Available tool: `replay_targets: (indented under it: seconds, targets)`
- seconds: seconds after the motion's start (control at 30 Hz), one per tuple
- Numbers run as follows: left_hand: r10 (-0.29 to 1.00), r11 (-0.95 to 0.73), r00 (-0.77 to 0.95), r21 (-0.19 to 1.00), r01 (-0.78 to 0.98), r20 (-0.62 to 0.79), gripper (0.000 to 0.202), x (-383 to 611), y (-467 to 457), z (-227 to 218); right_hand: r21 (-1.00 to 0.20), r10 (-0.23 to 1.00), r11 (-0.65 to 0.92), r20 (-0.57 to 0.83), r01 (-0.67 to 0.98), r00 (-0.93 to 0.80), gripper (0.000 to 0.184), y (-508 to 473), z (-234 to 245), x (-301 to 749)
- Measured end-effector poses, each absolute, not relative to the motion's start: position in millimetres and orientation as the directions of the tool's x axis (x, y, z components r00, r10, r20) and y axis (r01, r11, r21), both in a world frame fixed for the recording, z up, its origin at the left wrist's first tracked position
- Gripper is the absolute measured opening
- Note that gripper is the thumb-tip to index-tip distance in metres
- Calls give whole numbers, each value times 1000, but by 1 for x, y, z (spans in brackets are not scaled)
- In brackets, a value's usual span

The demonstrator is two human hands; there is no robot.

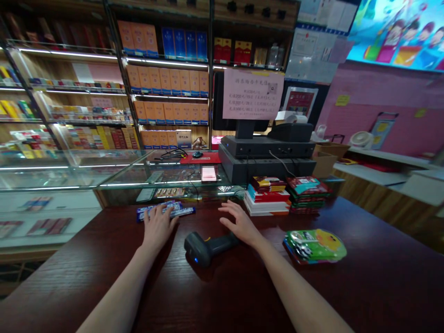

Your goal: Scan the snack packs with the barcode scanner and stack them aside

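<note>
Your left hand [158, 225] is lying open and palm down, fingers slightly spread, on top of the blue-wrapped packs [165, 211] near the far edge of the counter [364, 289]. It is resting on them rather than closing around them. Your right hand [241, 224] is open too, its fingers curving down and spread, and it is hovering just beside the handle of a black barcode scanner [208, 247]. You can't quite tell from this view whether your palm is touching it.

The scanner is lying on its side in the middle of the dark wood counter, between your two hands and a little nearer to you, with its blue light glowing. Toward the far right corner, a stack of red and white boxes [267, 200] is standing beside a stack of red and green packs [307, 194]. Closer to the right edge, green packets with a yellow duck [315, 246] are lying flat.

Beyond the far edge, a glass display case [69, 173] is holding a computer mouse [197, 154] on a red mat [208, 158], with loose cables [171, 154] beside it. A black till terminal [267, 150] is standing behind the stacks, with a paper sign [253, 95] taped to its screen. Shelves of orange cartons [166, 76] are lining the wall behind.
</note>
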State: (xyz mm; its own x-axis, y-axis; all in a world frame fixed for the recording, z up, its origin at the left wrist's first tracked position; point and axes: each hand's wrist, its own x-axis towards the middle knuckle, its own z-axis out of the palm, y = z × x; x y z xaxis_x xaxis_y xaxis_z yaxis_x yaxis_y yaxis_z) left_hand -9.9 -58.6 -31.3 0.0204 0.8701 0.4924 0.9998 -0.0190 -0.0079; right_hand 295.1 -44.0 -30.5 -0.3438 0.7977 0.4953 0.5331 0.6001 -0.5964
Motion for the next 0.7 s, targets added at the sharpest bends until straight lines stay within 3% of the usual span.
replay_targets:
  seconds: [0.33,0.7]
  targets:
    - [906,-11,29,-45,999,423,29,-9,-60,-28,-575,781,623,497,531,-378,29,-43,-31,296]
    - [896,-124,109,7,992,430,24,-3,-64,-27,-574,780,622,508,532,-364,28,-46,-32,303]
